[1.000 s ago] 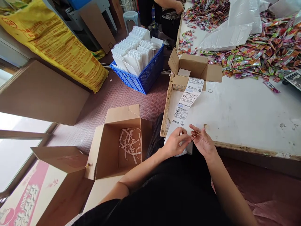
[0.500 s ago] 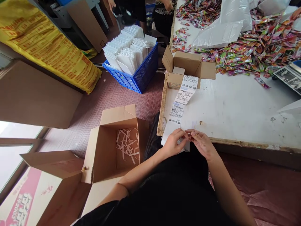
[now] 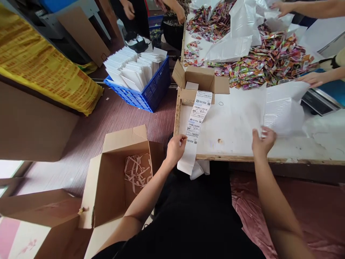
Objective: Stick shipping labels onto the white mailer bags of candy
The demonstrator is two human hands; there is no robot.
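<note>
My left hand is at the table's front left corner, beside the strip of printed labels. Its fingers are curled together; whatever they may hold is too small to make out. The label strip runs out of a small open carton and hangs over the front edge. My right hand is raised over the front of the table, fingers apart, just below a white plastic bag. Another person's hand holds that bag at its upper right corner.
Small colourful packets are heaped on the table's far side. A blue basket of white envelopes stands left of the table. An open carton with paper strips sits at lower left. Another person's arm reaches in at upper right.
My hands have parted, the left moving left and the right moving right and opening. The white bag and other people's arms have come in from the right. The whole view has shifted.
</note>
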